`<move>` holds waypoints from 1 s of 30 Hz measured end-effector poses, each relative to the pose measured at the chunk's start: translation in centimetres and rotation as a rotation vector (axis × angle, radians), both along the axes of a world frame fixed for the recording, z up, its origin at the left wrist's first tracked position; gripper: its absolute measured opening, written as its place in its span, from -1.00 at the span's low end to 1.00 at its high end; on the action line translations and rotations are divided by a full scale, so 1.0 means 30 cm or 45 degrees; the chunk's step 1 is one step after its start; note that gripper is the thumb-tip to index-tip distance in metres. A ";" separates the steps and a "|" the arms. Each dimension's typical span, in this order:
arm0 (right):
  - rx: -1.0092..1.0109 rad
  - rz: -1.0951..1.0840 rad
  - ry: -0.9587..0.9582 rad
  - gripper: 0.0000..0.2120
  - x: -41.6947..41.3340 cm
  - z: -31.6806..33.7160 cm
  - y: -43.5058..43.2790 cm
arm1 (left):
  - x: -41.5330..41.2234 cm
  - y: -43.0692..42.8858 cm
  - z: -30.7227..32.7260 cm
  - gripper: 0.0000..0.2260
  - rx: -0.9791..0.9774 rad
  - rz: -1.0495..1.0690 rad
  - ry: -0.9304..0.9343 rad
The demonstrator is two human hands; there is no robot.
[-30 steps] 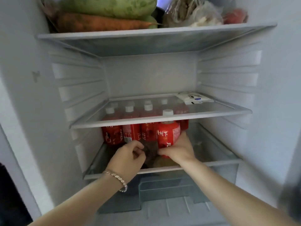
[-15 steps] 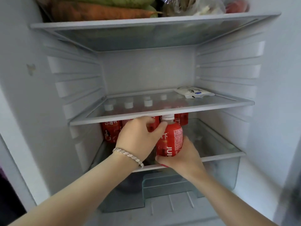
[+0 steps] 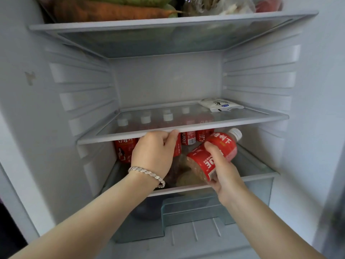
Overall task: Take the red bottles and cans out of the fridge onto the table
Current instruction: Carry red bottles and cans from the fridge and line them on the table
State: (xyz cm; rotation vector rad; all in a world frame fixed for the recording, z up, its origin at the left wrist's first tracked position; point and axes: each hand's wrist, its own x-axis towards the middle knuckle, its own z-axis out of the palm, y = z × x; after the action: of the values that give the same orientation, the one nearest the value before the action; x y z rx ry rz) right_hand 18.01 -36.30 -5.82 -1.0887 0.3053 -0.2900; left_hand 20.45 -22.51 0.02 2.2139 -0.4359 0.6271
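Under the middle shelf [image 3: 224, 123], right hand [image 3: 225, 174] is gripping a red bottle [image 3: 224, 143], now tilting cap-rightward where it was standing upright; left hand [image 3: 155, 154] is curling just left of it against the bottle row [image 3: 125, 152], hold unclear.

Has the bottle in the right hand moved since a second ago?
Yes: the red bottle, upright before, now tilts cap-right beneath the glass shelf.

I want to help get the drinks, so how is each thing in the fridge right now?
tilted bottle, capped, leaning right, held by the right hand.
upright bottle, standing, gripped by the left hand.
other red bottles, capped, standing behind.
white pouch, lying flat on the glass shelf.
fridge, open.
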 end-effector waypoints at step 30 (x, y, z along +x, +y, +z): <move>-0.925 0.144 0.011 -0.08 0.495 -0.041 0.088 | -0.078 0.195 0.061 -0.87 0.596 0.155 0.071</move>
State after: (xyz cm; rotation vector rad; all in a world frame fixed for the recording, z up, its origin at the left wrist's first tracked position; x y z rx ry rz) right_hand 32.87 -33.65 -7.06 -1.8161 0.1414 -0.3020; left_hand 18.10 -16.66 1.85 2.7123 -0.4561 0.5673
